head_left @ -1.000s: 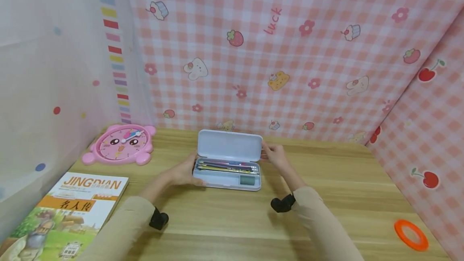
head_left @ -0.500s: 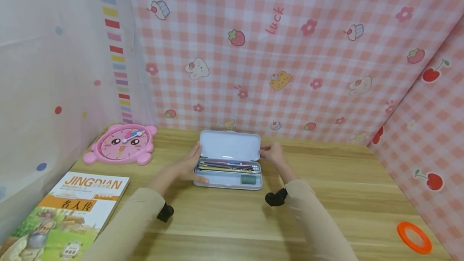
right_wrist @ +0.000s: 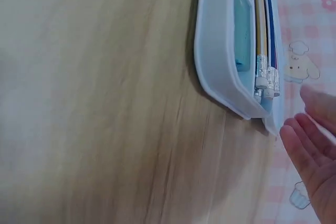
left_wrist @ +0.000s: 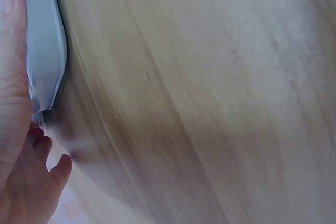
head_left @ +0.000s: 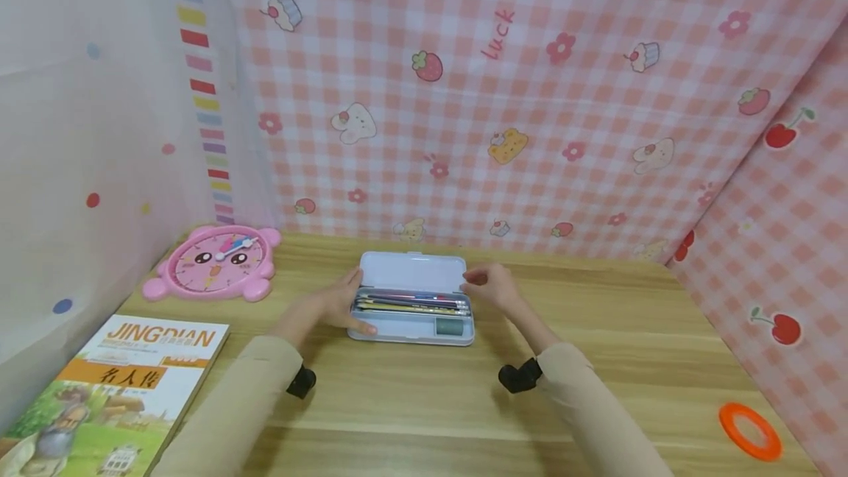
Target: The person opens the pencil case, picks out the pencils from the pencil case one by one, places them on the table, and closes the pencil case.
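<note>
Pencil case (head_left: 394, 326) sits on the table (head_left: 397, 403) between my two grips, its lid (head_left: 414, 271) tilted back; pencils (head_left: 411, 307) lie lengthwise inside, behind a green block (head_left: 450, 326). My left grip (head_left: 336, 308) is wrapped round the case's left end, thumb at the front, fingers toward the back. My right grip (head_left: 493, 289) is beside the lid's right edge, fingers bent, thumb apart from them, holding nothing; whether a fingertip touches the lid, I can't quite tell.
</note>
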`<state>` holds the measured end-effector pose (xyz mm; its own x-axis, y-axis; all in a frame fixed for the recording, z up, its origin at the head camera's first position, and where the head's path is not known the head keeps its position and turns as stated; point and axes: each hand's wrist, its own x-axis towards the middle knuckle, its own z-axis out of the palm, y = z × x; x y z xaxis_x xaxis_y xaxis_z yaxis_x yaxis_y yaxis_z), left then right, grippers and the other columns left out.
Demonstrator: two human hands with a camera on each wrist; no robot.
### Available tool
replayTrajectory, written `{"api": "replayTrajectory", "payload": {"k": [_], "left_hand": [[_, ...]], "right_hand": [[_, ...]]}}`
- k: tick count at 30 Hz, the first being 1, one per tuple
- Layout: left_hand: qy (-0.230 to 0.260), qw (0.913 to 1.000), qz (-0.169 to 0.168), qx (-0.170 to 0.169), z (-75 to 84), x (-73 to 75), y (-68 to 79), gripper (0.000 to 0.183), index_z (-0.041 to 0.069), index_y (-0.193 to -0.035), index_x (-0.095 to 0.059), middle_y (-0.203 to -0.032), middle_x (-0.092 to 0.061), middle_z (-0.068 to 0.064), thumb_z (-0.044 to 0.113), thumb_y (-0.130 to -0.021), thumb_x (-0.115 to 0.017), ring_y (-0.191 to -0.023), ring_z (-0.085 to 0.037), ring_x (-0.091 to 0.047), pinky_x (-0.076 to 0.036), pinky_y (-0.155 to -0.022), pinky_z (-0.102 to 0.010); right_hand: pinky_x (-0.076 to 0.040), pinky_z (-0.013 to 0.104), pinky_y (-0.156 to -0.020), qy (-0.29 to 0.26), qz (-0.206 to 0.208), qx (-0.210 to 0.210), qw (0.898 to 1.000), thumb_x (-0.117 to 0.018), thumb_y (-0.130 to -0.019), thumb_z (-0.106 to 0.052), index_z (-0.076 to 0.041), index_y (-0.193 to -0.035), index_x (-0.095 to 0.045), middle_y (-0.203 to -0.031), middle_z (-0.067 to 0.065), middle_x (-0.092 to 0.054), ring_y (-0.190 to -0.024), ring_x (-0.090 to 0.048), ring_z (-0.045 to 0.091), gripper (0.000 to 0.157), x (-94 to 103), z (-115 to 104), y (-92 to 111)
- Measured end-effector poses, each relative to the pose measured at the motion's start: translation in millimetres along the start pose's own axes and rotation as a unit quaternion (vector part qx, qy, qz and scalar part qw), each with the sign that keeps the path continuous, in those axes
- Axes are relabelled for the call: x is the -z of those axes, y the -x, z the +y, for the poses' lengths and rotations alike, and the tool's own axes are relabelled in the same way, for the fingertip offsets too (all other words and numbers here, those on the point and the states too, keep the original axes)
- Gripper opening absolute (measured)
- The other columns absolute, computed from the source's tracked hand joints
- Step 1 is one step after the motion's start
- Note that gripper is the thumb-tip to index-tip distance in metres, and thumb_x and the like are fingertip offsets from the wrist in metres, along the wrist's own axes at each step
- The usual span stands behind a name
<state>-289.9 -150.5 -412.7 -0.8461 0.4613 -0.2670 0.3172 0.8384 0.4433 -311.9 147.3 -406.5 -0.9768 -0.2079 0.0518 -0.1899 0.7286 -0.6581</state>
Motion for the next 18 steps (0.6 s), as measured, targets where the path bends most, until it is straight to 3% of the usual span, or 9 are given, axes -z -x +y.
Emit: {"api": "replayTrajectory", "payload": {"k": [4,8,13,18], "left_hand": [[-0.005,0.9999,-0.005,0.008,1.1,0.8,0.7,0.120,-0.013,-0.141,0.002,-0.149,0.000,-0.032,0.052,-0.071,-0.070,-0.139,-0.042,-0.005,-0.011,-0.115,-0.048],[-0.007,0.9998,-0.007,0.015,5.0,3.3,2.9,0.119,-0.014,-0.141,0.001,-0.148,0.000,-0.032,0.051,-0.071,-0.071,-0.139,-0.042,-0.005,-0.011,-0.115,-0.048],[-0.014,0.9995,-0.015,0.024,10.7,5.8,5.2,0.118,-0.014,-0.141,0.001,-0.148,0.001,-0.033,0.049,-0.072,-0.071,-0.139,-0.043,-0.005,-0.011,-0.115,-0.048],[-0.018,0.9991,-0.021,0.031,11.9,4.8,4.5,0.118,-0.013,-0.141,0.001,-0.149,0.002,-0.032,0.050,-0.072,-0.071,-0.139,-0.042,-0.005,-0.011,-0.115,-0.047]], "right_hand": [[-0.055,0.035,-0.078,0.023,-0.046,0.088,0.995,-0.067,-0.081,-0.011,0.004,-0.101,-0.066,-0.099,0.019,-0.068,-0.092,-0.065,0.028,0.024,-3.3,-2.9,7.9],[-0.054,0.033,-0.076,0.100,-0.065,0.181,0.976,-0.067,-0.081,-0.008,0.003,-0.096,-0.068,-0.092,0.015,-0.068,-0.087,-0.064,0.025,0.018,-11.0,-5.2,9.2],[-0.053,0.031,-0.073,0.177,-0.075,0.235,0.953,-0.067,-0.081,-0.008,-0.001,-0.092,-0.070,-0.086,0.009,-0.068,-0.082,-0.063,0.020,0.013,-17.2,-14.3,8.8],[-0.053,0.029,-0.074,0.199,-0.105,0.234,0.946,-0.062,-0.084,-0.006,-0.002,-0.093,-0.070,-0.088,0.007,-0.065,-0.082,-0.061,0.016,0.013,-19.9,-21.6,7.3]]}}
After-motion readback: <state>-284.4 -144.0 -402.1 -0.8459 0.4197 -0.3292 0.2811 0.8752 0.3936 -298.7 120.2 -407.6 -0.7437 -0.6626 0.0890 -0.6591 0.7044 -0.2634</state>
